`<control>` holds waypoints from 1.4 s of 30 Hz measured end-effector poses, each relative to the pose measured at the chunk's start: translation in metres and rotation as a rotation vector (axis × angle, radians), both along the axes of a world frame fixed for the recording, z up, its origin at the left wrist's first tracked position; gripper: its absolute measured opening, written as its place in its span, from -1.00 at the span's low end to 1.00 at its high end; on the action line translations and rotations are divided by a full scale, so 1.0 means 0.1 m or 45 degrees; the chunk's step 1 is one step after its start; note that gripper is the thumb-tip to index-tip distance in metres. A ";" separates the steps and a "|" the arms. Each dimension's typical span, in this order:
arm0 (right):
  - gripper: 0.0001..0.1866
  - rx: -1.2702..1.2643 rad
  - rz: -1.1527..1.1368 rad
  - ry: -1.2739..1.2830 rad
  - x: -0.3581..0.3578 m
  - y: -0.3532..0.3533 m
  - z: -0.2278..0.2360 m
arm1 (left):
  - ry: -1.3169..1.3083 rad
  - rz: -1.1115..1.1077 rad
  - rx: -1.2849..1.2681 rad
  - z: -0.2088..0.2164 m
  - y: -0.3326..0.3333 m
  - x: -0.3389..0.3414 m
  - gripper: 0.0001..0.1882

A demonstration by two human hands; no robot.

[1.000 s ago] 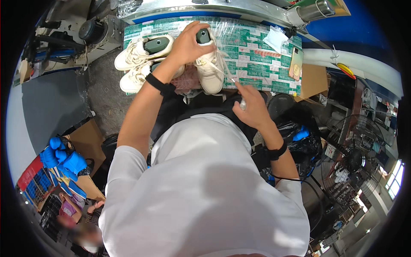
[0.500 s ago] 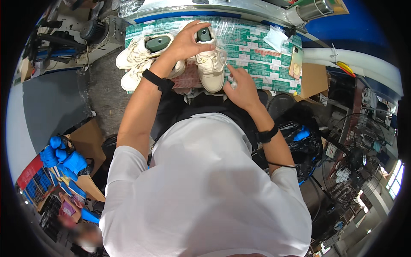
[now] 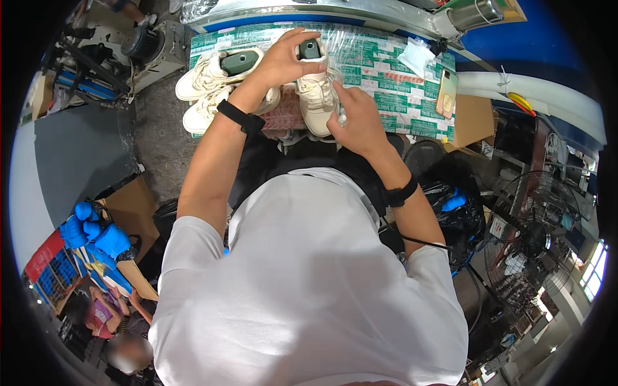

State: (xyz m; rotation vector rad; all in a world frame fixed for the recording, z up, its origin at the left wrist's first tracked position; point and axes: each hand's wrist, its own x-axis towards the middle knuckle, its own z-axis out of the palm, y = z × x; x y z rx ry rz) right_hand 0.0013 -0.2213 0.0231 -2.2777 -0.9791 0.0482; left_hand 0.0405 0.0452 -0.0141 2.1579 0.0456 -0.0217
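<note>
A cream lace-up sneaker (image 3: pixel 317 100) stands with its toe toward me and a dark green insert in its opening. My left hand (image 3: pixel 283 63) grips its collar from the left, the thumb across the tongue and the fingers near the heel. Against the shoe's right side rests my right hand (image 3: pixel 359 121), index finger stretched to the lacing and thumb apart from it near the toe. Its other fingers are partly hidden. To the left lie more cream sneakers (image 3: pixel 205 114), one showing a green insert (image 3: pixel 238 62), partly covered by my left wrist.
The shoes are on a surface wrapped in green-and-white printed tape (image 3: pixel 386 103). A phone (image 3: pixel 446 93) and a small white packet (image 3: pixel 416 56) lie on its right. A metal ledge (image 3: pixel 360 20) runs behind. A floor fan (image 3: pixel 534 239) stands right, cardboard (image 3: pixel 132 206) left; people sit lower left.
My right hand has shifted slightly up and left, closing in on the sneaker's side, its fingers now against the shoe. My left hand keeps its grip. People at lower left show more.
</note>
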 end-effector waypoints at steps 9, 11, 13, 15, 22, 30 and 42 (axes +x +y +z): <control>-0.27 -0.203 0.012 0.024 -0.44 -0.18 0.47 | -0.116 -0.021 -0.057 0.01 0.03 -0.04 -0.13; -0.26 -0.154 0.005 -0.015 -0.38 -0.02 0.42 | -0.094 -0.031 -0.018 0.02 0.02 -0.02 -0.12; -0.25 0.038 0.055 -0.164 -0.29 0.17 0.32 | -0.097 -0.057 0.019 0.03 0.04 0.02 -0.10; -0.25 -0.021 0.068 -0.154 -0.25 0.28 0.20 | -0.054 -0.051 -0.034 0.01 0.01 0.02 -0.08; -0.27 -0.133 0.080 -0.049 -0.30 0.44 0.13 | -0.057 -0.025 -0.039 -0.01 0.00 0.01 -0.06; -0.29 0.086 0.016 0.436 -0.44 -0.12 0.28 | -0.042 -0.019 -0.205 0.03 0.03 -0.09 -0.12; -0.37 0.348 -0.691 0.337 -0.03 -0.63 -0.50 | -0.234 0.195 -0.013 0.12 -1.00 -0.32 0.23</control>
